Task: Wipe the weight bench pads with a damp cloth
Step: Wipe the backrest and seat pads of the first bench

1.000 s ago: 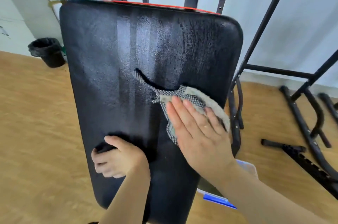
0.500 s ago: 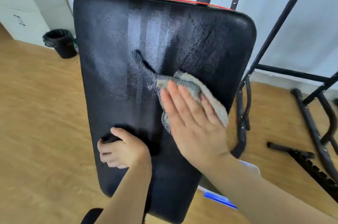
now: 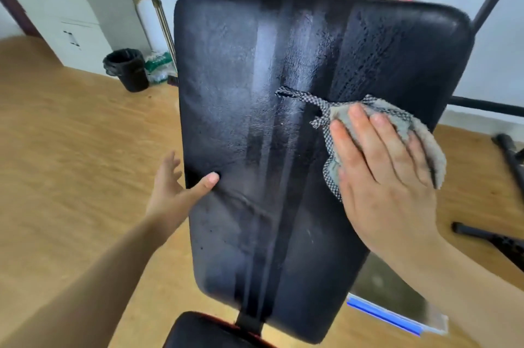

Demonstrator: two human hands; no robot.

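Clearly the cloth (image 3: 395, 112) was a soft, light, limp thing. Damp as the task has it, I judged it would cling to the pad and bunch up if pushed from one corner. The best hold was a flat palm over its middle, pressing rather than pinching. It lay on the right side of the long black pad (image 3: 255, 92), its fluffy edge hanging just past the right rim and its checkered loop trailing left.

My right hand (image 3: 380, 171) rested flat on it, fingers straight and spread, gripping nothing. The pad itself looked firm under a slick, shiny cover streaked with wet, so I expected the cloth to slide easily.

My left hand (image 3: 170, 191) was open. Its thumb touched the pad near the left rim and its fingers were spread out beyond the edge over the wooden floor (image 3: 71, 149).

That was the change: half a second earlier the left hand had been curled round the pad's left edge, steadying it, and now it had let go. The right hand and cloth had stayed on the right side.

Farther off, a black bin (image 3: 127, 69) stood on the far left. A blue-edged box (image 3: 397, 310) sat near right, beneath the pad.
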